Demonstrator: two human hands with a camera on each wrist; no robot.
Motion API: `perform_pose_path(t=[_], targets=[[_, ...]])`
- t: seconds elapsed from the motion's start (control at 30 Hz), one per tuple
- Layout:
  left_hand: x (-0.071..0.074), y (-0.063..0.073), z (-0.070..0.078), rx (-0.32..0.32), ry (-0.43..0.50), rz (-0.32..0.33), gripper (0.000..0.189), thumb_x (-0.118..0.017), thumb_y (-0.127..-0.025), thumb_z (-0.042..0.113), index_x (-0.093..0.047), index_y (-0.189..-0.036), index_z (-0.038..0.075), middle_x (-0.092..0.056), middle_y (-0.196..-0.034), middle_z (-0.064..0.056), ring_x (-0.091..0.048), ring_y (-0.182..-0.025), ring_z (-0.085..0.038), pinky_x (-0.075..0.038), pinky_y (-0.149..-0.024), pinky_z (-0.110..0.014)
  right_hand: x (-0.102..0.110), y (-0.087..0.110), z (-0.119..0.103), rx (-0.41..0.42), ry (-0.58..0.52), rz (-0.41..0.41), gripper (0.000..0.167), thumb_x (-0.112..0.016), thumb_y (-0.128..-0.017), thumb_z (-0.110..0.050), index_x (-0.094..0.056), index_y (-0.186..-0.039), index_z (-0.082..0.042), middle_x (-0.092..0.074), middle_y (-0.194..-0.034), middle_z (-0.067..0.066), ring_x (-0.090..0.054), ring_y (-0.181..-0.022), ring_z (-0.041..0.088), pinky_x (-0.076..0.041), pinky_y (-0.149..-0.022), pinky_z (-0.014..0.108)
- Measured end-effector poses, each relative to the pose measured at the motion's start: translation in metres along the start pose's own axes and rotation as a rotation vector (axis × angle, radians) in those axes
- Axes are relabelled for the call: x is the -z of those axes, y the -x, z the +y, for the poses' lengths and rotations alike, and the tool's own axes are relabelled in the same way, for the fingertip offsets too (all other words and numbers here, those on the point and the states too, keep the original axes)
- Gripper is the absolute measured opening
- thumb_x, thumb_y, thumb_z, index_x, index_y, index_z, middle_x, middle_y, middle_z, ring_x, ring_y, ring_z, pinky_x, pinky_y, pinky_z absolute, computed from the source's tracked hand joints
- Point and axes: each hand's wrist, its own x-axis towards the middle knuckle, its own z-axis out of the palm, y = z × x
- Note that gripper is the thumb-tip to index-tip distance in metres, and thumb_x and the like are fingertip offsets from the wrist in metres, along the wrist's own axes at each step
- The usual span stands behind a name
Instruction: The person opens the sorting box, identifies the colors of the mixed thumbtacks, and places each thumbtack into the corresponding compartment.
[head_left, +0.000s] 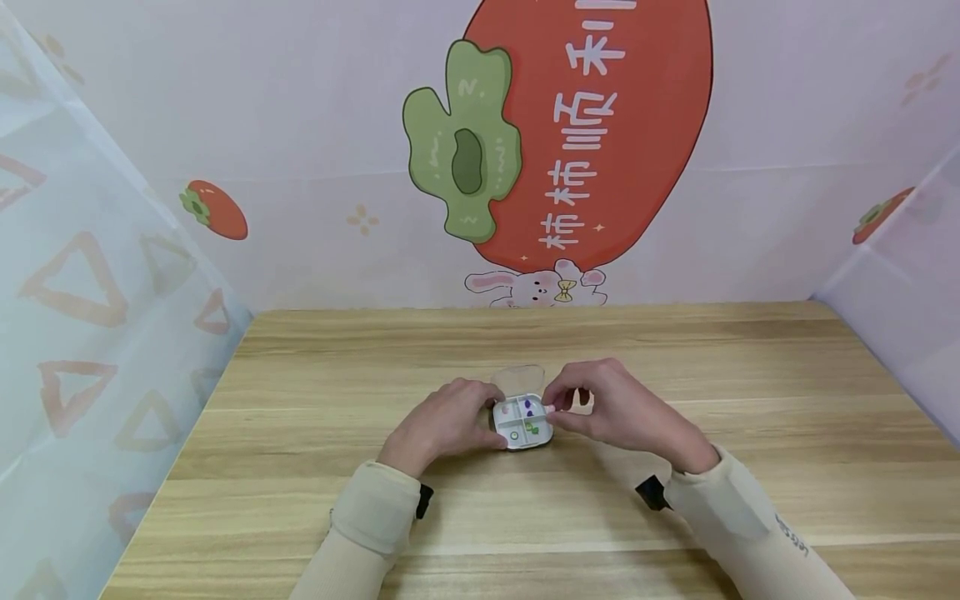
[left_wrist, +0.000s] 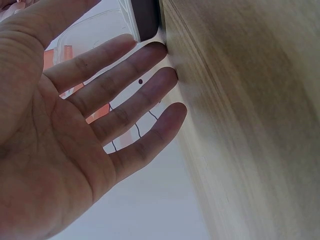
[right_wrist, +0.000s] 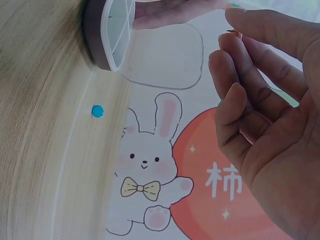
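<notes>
A small white pill box (head_left: pixel 522 423) with four-way dividers sits on the table, its clear lid (head_left: pixel 519 380) raised at the back. Purple pieces (head_left: pixel 528 406) lie in its back right compartment, green pieces (head_left: pixel 532 427) in the front right. My left hand (head_left: pixel 447 422) holds the box by its left side, thumb at the front and index finger at the back; the other fingers (left_wrist: pixel 142 105) stretch out straight. At the box's right edge my right hand (head_left: pixel 611 408) pinches a small pinkish piece (head_left: pixel 551 409) between thumb and index finger; its kind is too small to tell.
The box stands on a wood-grain table (head_left: pixel 360 358). A small round blue piece (right_wrist: pixel 97 111) lies on the tabletop near the box in the right wrist view. Behind the table hangs a printed backdrop (head_left: pixel 322 108) with persimmons and a rabbit.
</notes>
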Motion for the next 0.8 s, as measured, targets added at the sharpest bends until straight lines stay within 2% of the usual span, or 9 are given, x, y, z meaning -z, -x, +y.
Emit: perform_pose_path(t=[0.23,0.8], targets=[[0.0005,0.0006,0.0008,-0.004,-0.004,0.001,0.052,-0.089,-0.08,0.033,-0.071,-0.122,0.009,-0.07,-0.112,0.0,-0.06,-0.097,-0.015,-0.05,-0.093,-0.039,-0.001,-0.0003,-0.0006,-0.018,-0.004,-0.013,0.018,-0.082,-0.085,-0.009,-0.075,-0.095,-0.022,-0.066,-0.088,-0.016,-0.06,-0.079,0.005,-0.052,-0.07,0.028],[0.0002,0.0015,0.0002,-0.001,0.0,-0.001,0.053,-0.089,-0.08,0.032,-0.07,-0.123,0.008,-0.07,-0.113,-0.001,-0.06,-0.097,-0.015,-0.05,-0.092,-0.038,-0.0018,0.0,0.0,-0.023,-0.013,-0.011,0.019,-0.081,-0.086,-0.008,-0.075,-0.096,-0.023,-0.066,-0.088,-0.016,-0.06,-0.08,0.006,-0.055,-0.067,0.033]])
